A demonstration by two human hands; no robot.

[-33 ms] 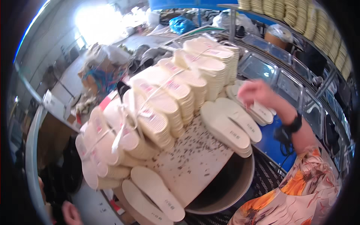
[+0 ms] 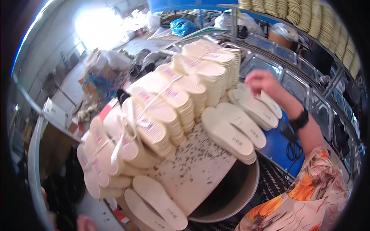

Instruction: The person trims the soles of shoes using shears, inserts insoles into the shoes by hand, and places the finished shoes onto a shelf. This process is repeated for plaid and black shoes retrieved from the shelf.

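— Right hand (image 2: 261,81) reaches out over the far pile of insoles (image 2: 256,103), fingers bent down onto the top one. I cannot tell if it grips or just presses.

— Why there?

— That pile lies at the back right, just beside the tall bundles (image 2: 181,92); loose insoles are stacked flat, so the top 1 is easy to pick off.

— And the bundles?

— Tied with string and set on edge in rows across the board (image 2: 196,173), which seems to keep each batch together.

— Other piles?

— 1 more loose stack (image 2: 231,133) sits nearer, and 2 insoles (image 2: 158,206) lie at the board's front edge, over a round tub (image 2: 246,192).

— Left hand?

— Not in view.
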